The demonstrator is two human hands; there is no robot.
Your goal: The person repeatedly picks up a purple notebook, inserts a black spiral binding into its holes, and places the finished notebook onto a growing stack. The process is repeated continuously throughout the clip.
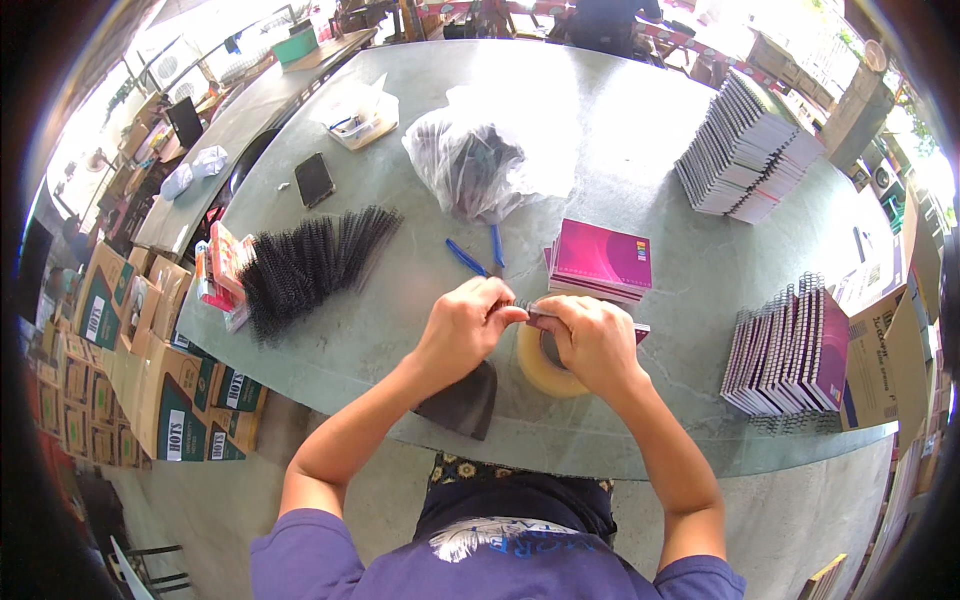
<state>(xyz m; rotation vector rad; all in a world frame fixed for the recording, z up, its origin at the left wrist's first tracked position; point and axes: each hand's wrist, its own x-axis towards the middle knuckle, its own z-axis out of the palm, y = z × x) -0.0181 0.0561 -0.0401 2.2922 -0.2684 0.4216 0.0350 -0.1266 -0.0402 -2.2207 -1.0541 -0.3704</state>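
Grey table (340, 350) beneath everything. Tall stack of spiral-bound books (748, 150) at far right; clear plastic bag (470, 160) at far middle; heap of black coils (310, 265) at left. Purple notebooks (602, 258) stacked just beyond right hand (592, 340). Left hand (465, 325) and right both closed, fingertips pinching small dark coiled piece (522, 304) between them, partly hidden, above table near tape roll (553, 375). Blue-handled pliers (466, 257) just beyond left hand.

Black phone (314, 180) on grey table (680, 390); cardboard boxes (155, 390) at left; green bin (295, 46) beyond.
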